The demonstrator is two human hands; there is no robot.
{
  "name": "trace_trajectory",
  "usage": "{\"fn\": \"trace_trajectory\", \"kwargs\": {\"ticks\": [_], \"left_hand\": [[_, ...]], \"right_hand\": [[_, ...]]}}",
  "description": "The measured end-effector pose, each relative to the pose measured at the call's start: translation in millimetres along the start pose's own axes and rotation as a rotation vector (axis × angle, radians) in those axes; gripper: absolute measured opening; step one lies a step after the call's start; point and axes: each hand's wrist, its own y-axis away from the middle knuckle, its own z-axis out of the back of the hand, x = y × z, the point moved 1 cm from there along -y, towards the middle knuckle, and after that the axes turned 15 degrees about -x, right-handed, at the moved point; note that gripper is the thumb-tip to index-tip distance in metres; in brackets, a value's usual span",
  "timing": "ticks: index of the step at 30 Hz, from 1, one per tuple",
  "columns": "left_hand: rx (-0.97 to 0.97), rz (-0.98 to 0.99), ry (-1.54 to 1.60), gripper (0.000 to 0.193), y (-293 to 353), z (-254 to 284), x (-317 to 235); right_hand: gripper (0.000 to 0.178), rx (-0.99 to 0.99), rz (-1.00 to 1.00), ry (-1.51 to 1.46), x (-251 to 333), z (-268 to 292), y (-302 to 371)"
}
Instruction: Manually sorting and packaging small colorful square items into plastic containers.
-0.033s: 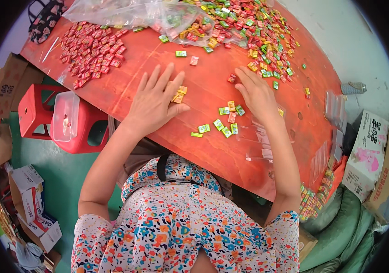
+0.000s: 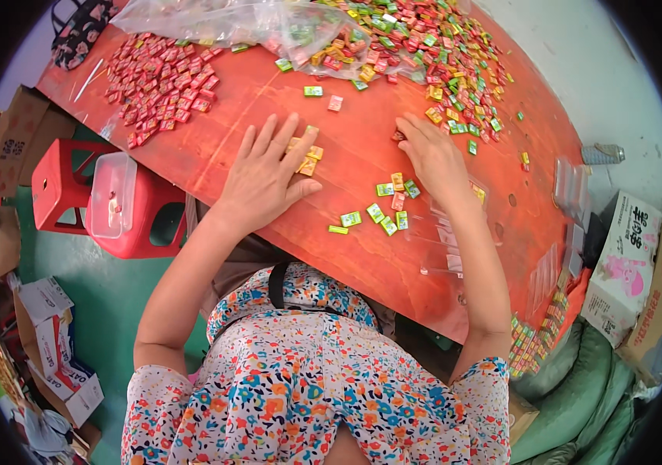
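My left hand [image 2: 265,174] lies palm down on the red table [image 2: 261,97], fingers stretched out, partly covering several small yellow boxes [image 2: 309,164]. My right hand [image 2: 436,159] has its thumb and fingers curled together over a small red box [image 2: 398,136], which is mostly hidden under them. Between my hands and nearer to me lie several loose green boxes [image 2: 350,218] with a pink one [image 2: 398,201] among them. Farther off, a green box [image 2: 313,91] and a pale pink box [image 2: 335,102] lie apart from the rest.
A heap of red boxes [image 2: 162,85] sits at the far left, a mixed-colour heap [image 2: 455,70] at the far right. A clear plastic bag [image 2: 215,19] spreads between them. Clear plastic trays [image 2: 571,182] stand at the right edge. A red stool [image 2: 145,232] bears a clear container [image 2: 110,194].
My right fingers have closed over the red box, which was in plain sight beside the fingertips. My left hand has hardly moved; the whole view has shifted slightly.
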Motion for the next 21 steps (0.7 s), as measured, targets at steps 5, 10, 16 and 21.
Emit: {"fn": "trace_trajectory", "kwargs": {"ticks": [5,10,16,21], "left_hand": [[-0.092,0.196,-0.061,0.072,11,-21,-7],[-0.185,0.379,0.026,0.069,16,-21,-28],[-0.236,0.269,0.255,0.052,28,-3,-2],[-0.279,0.042,0.159,0.035,10,-5,4]], "right_hand": [[0.027,0.040,0.230,-0.151,41,-19,-6],[0.024,0.118,0.190,-0.568,74,-17,-12],[0.017,0.002,0.163,-0.471,67,-21,-28],[0.020,0.014,0.340,-0.414,79,-36,-41]]}}
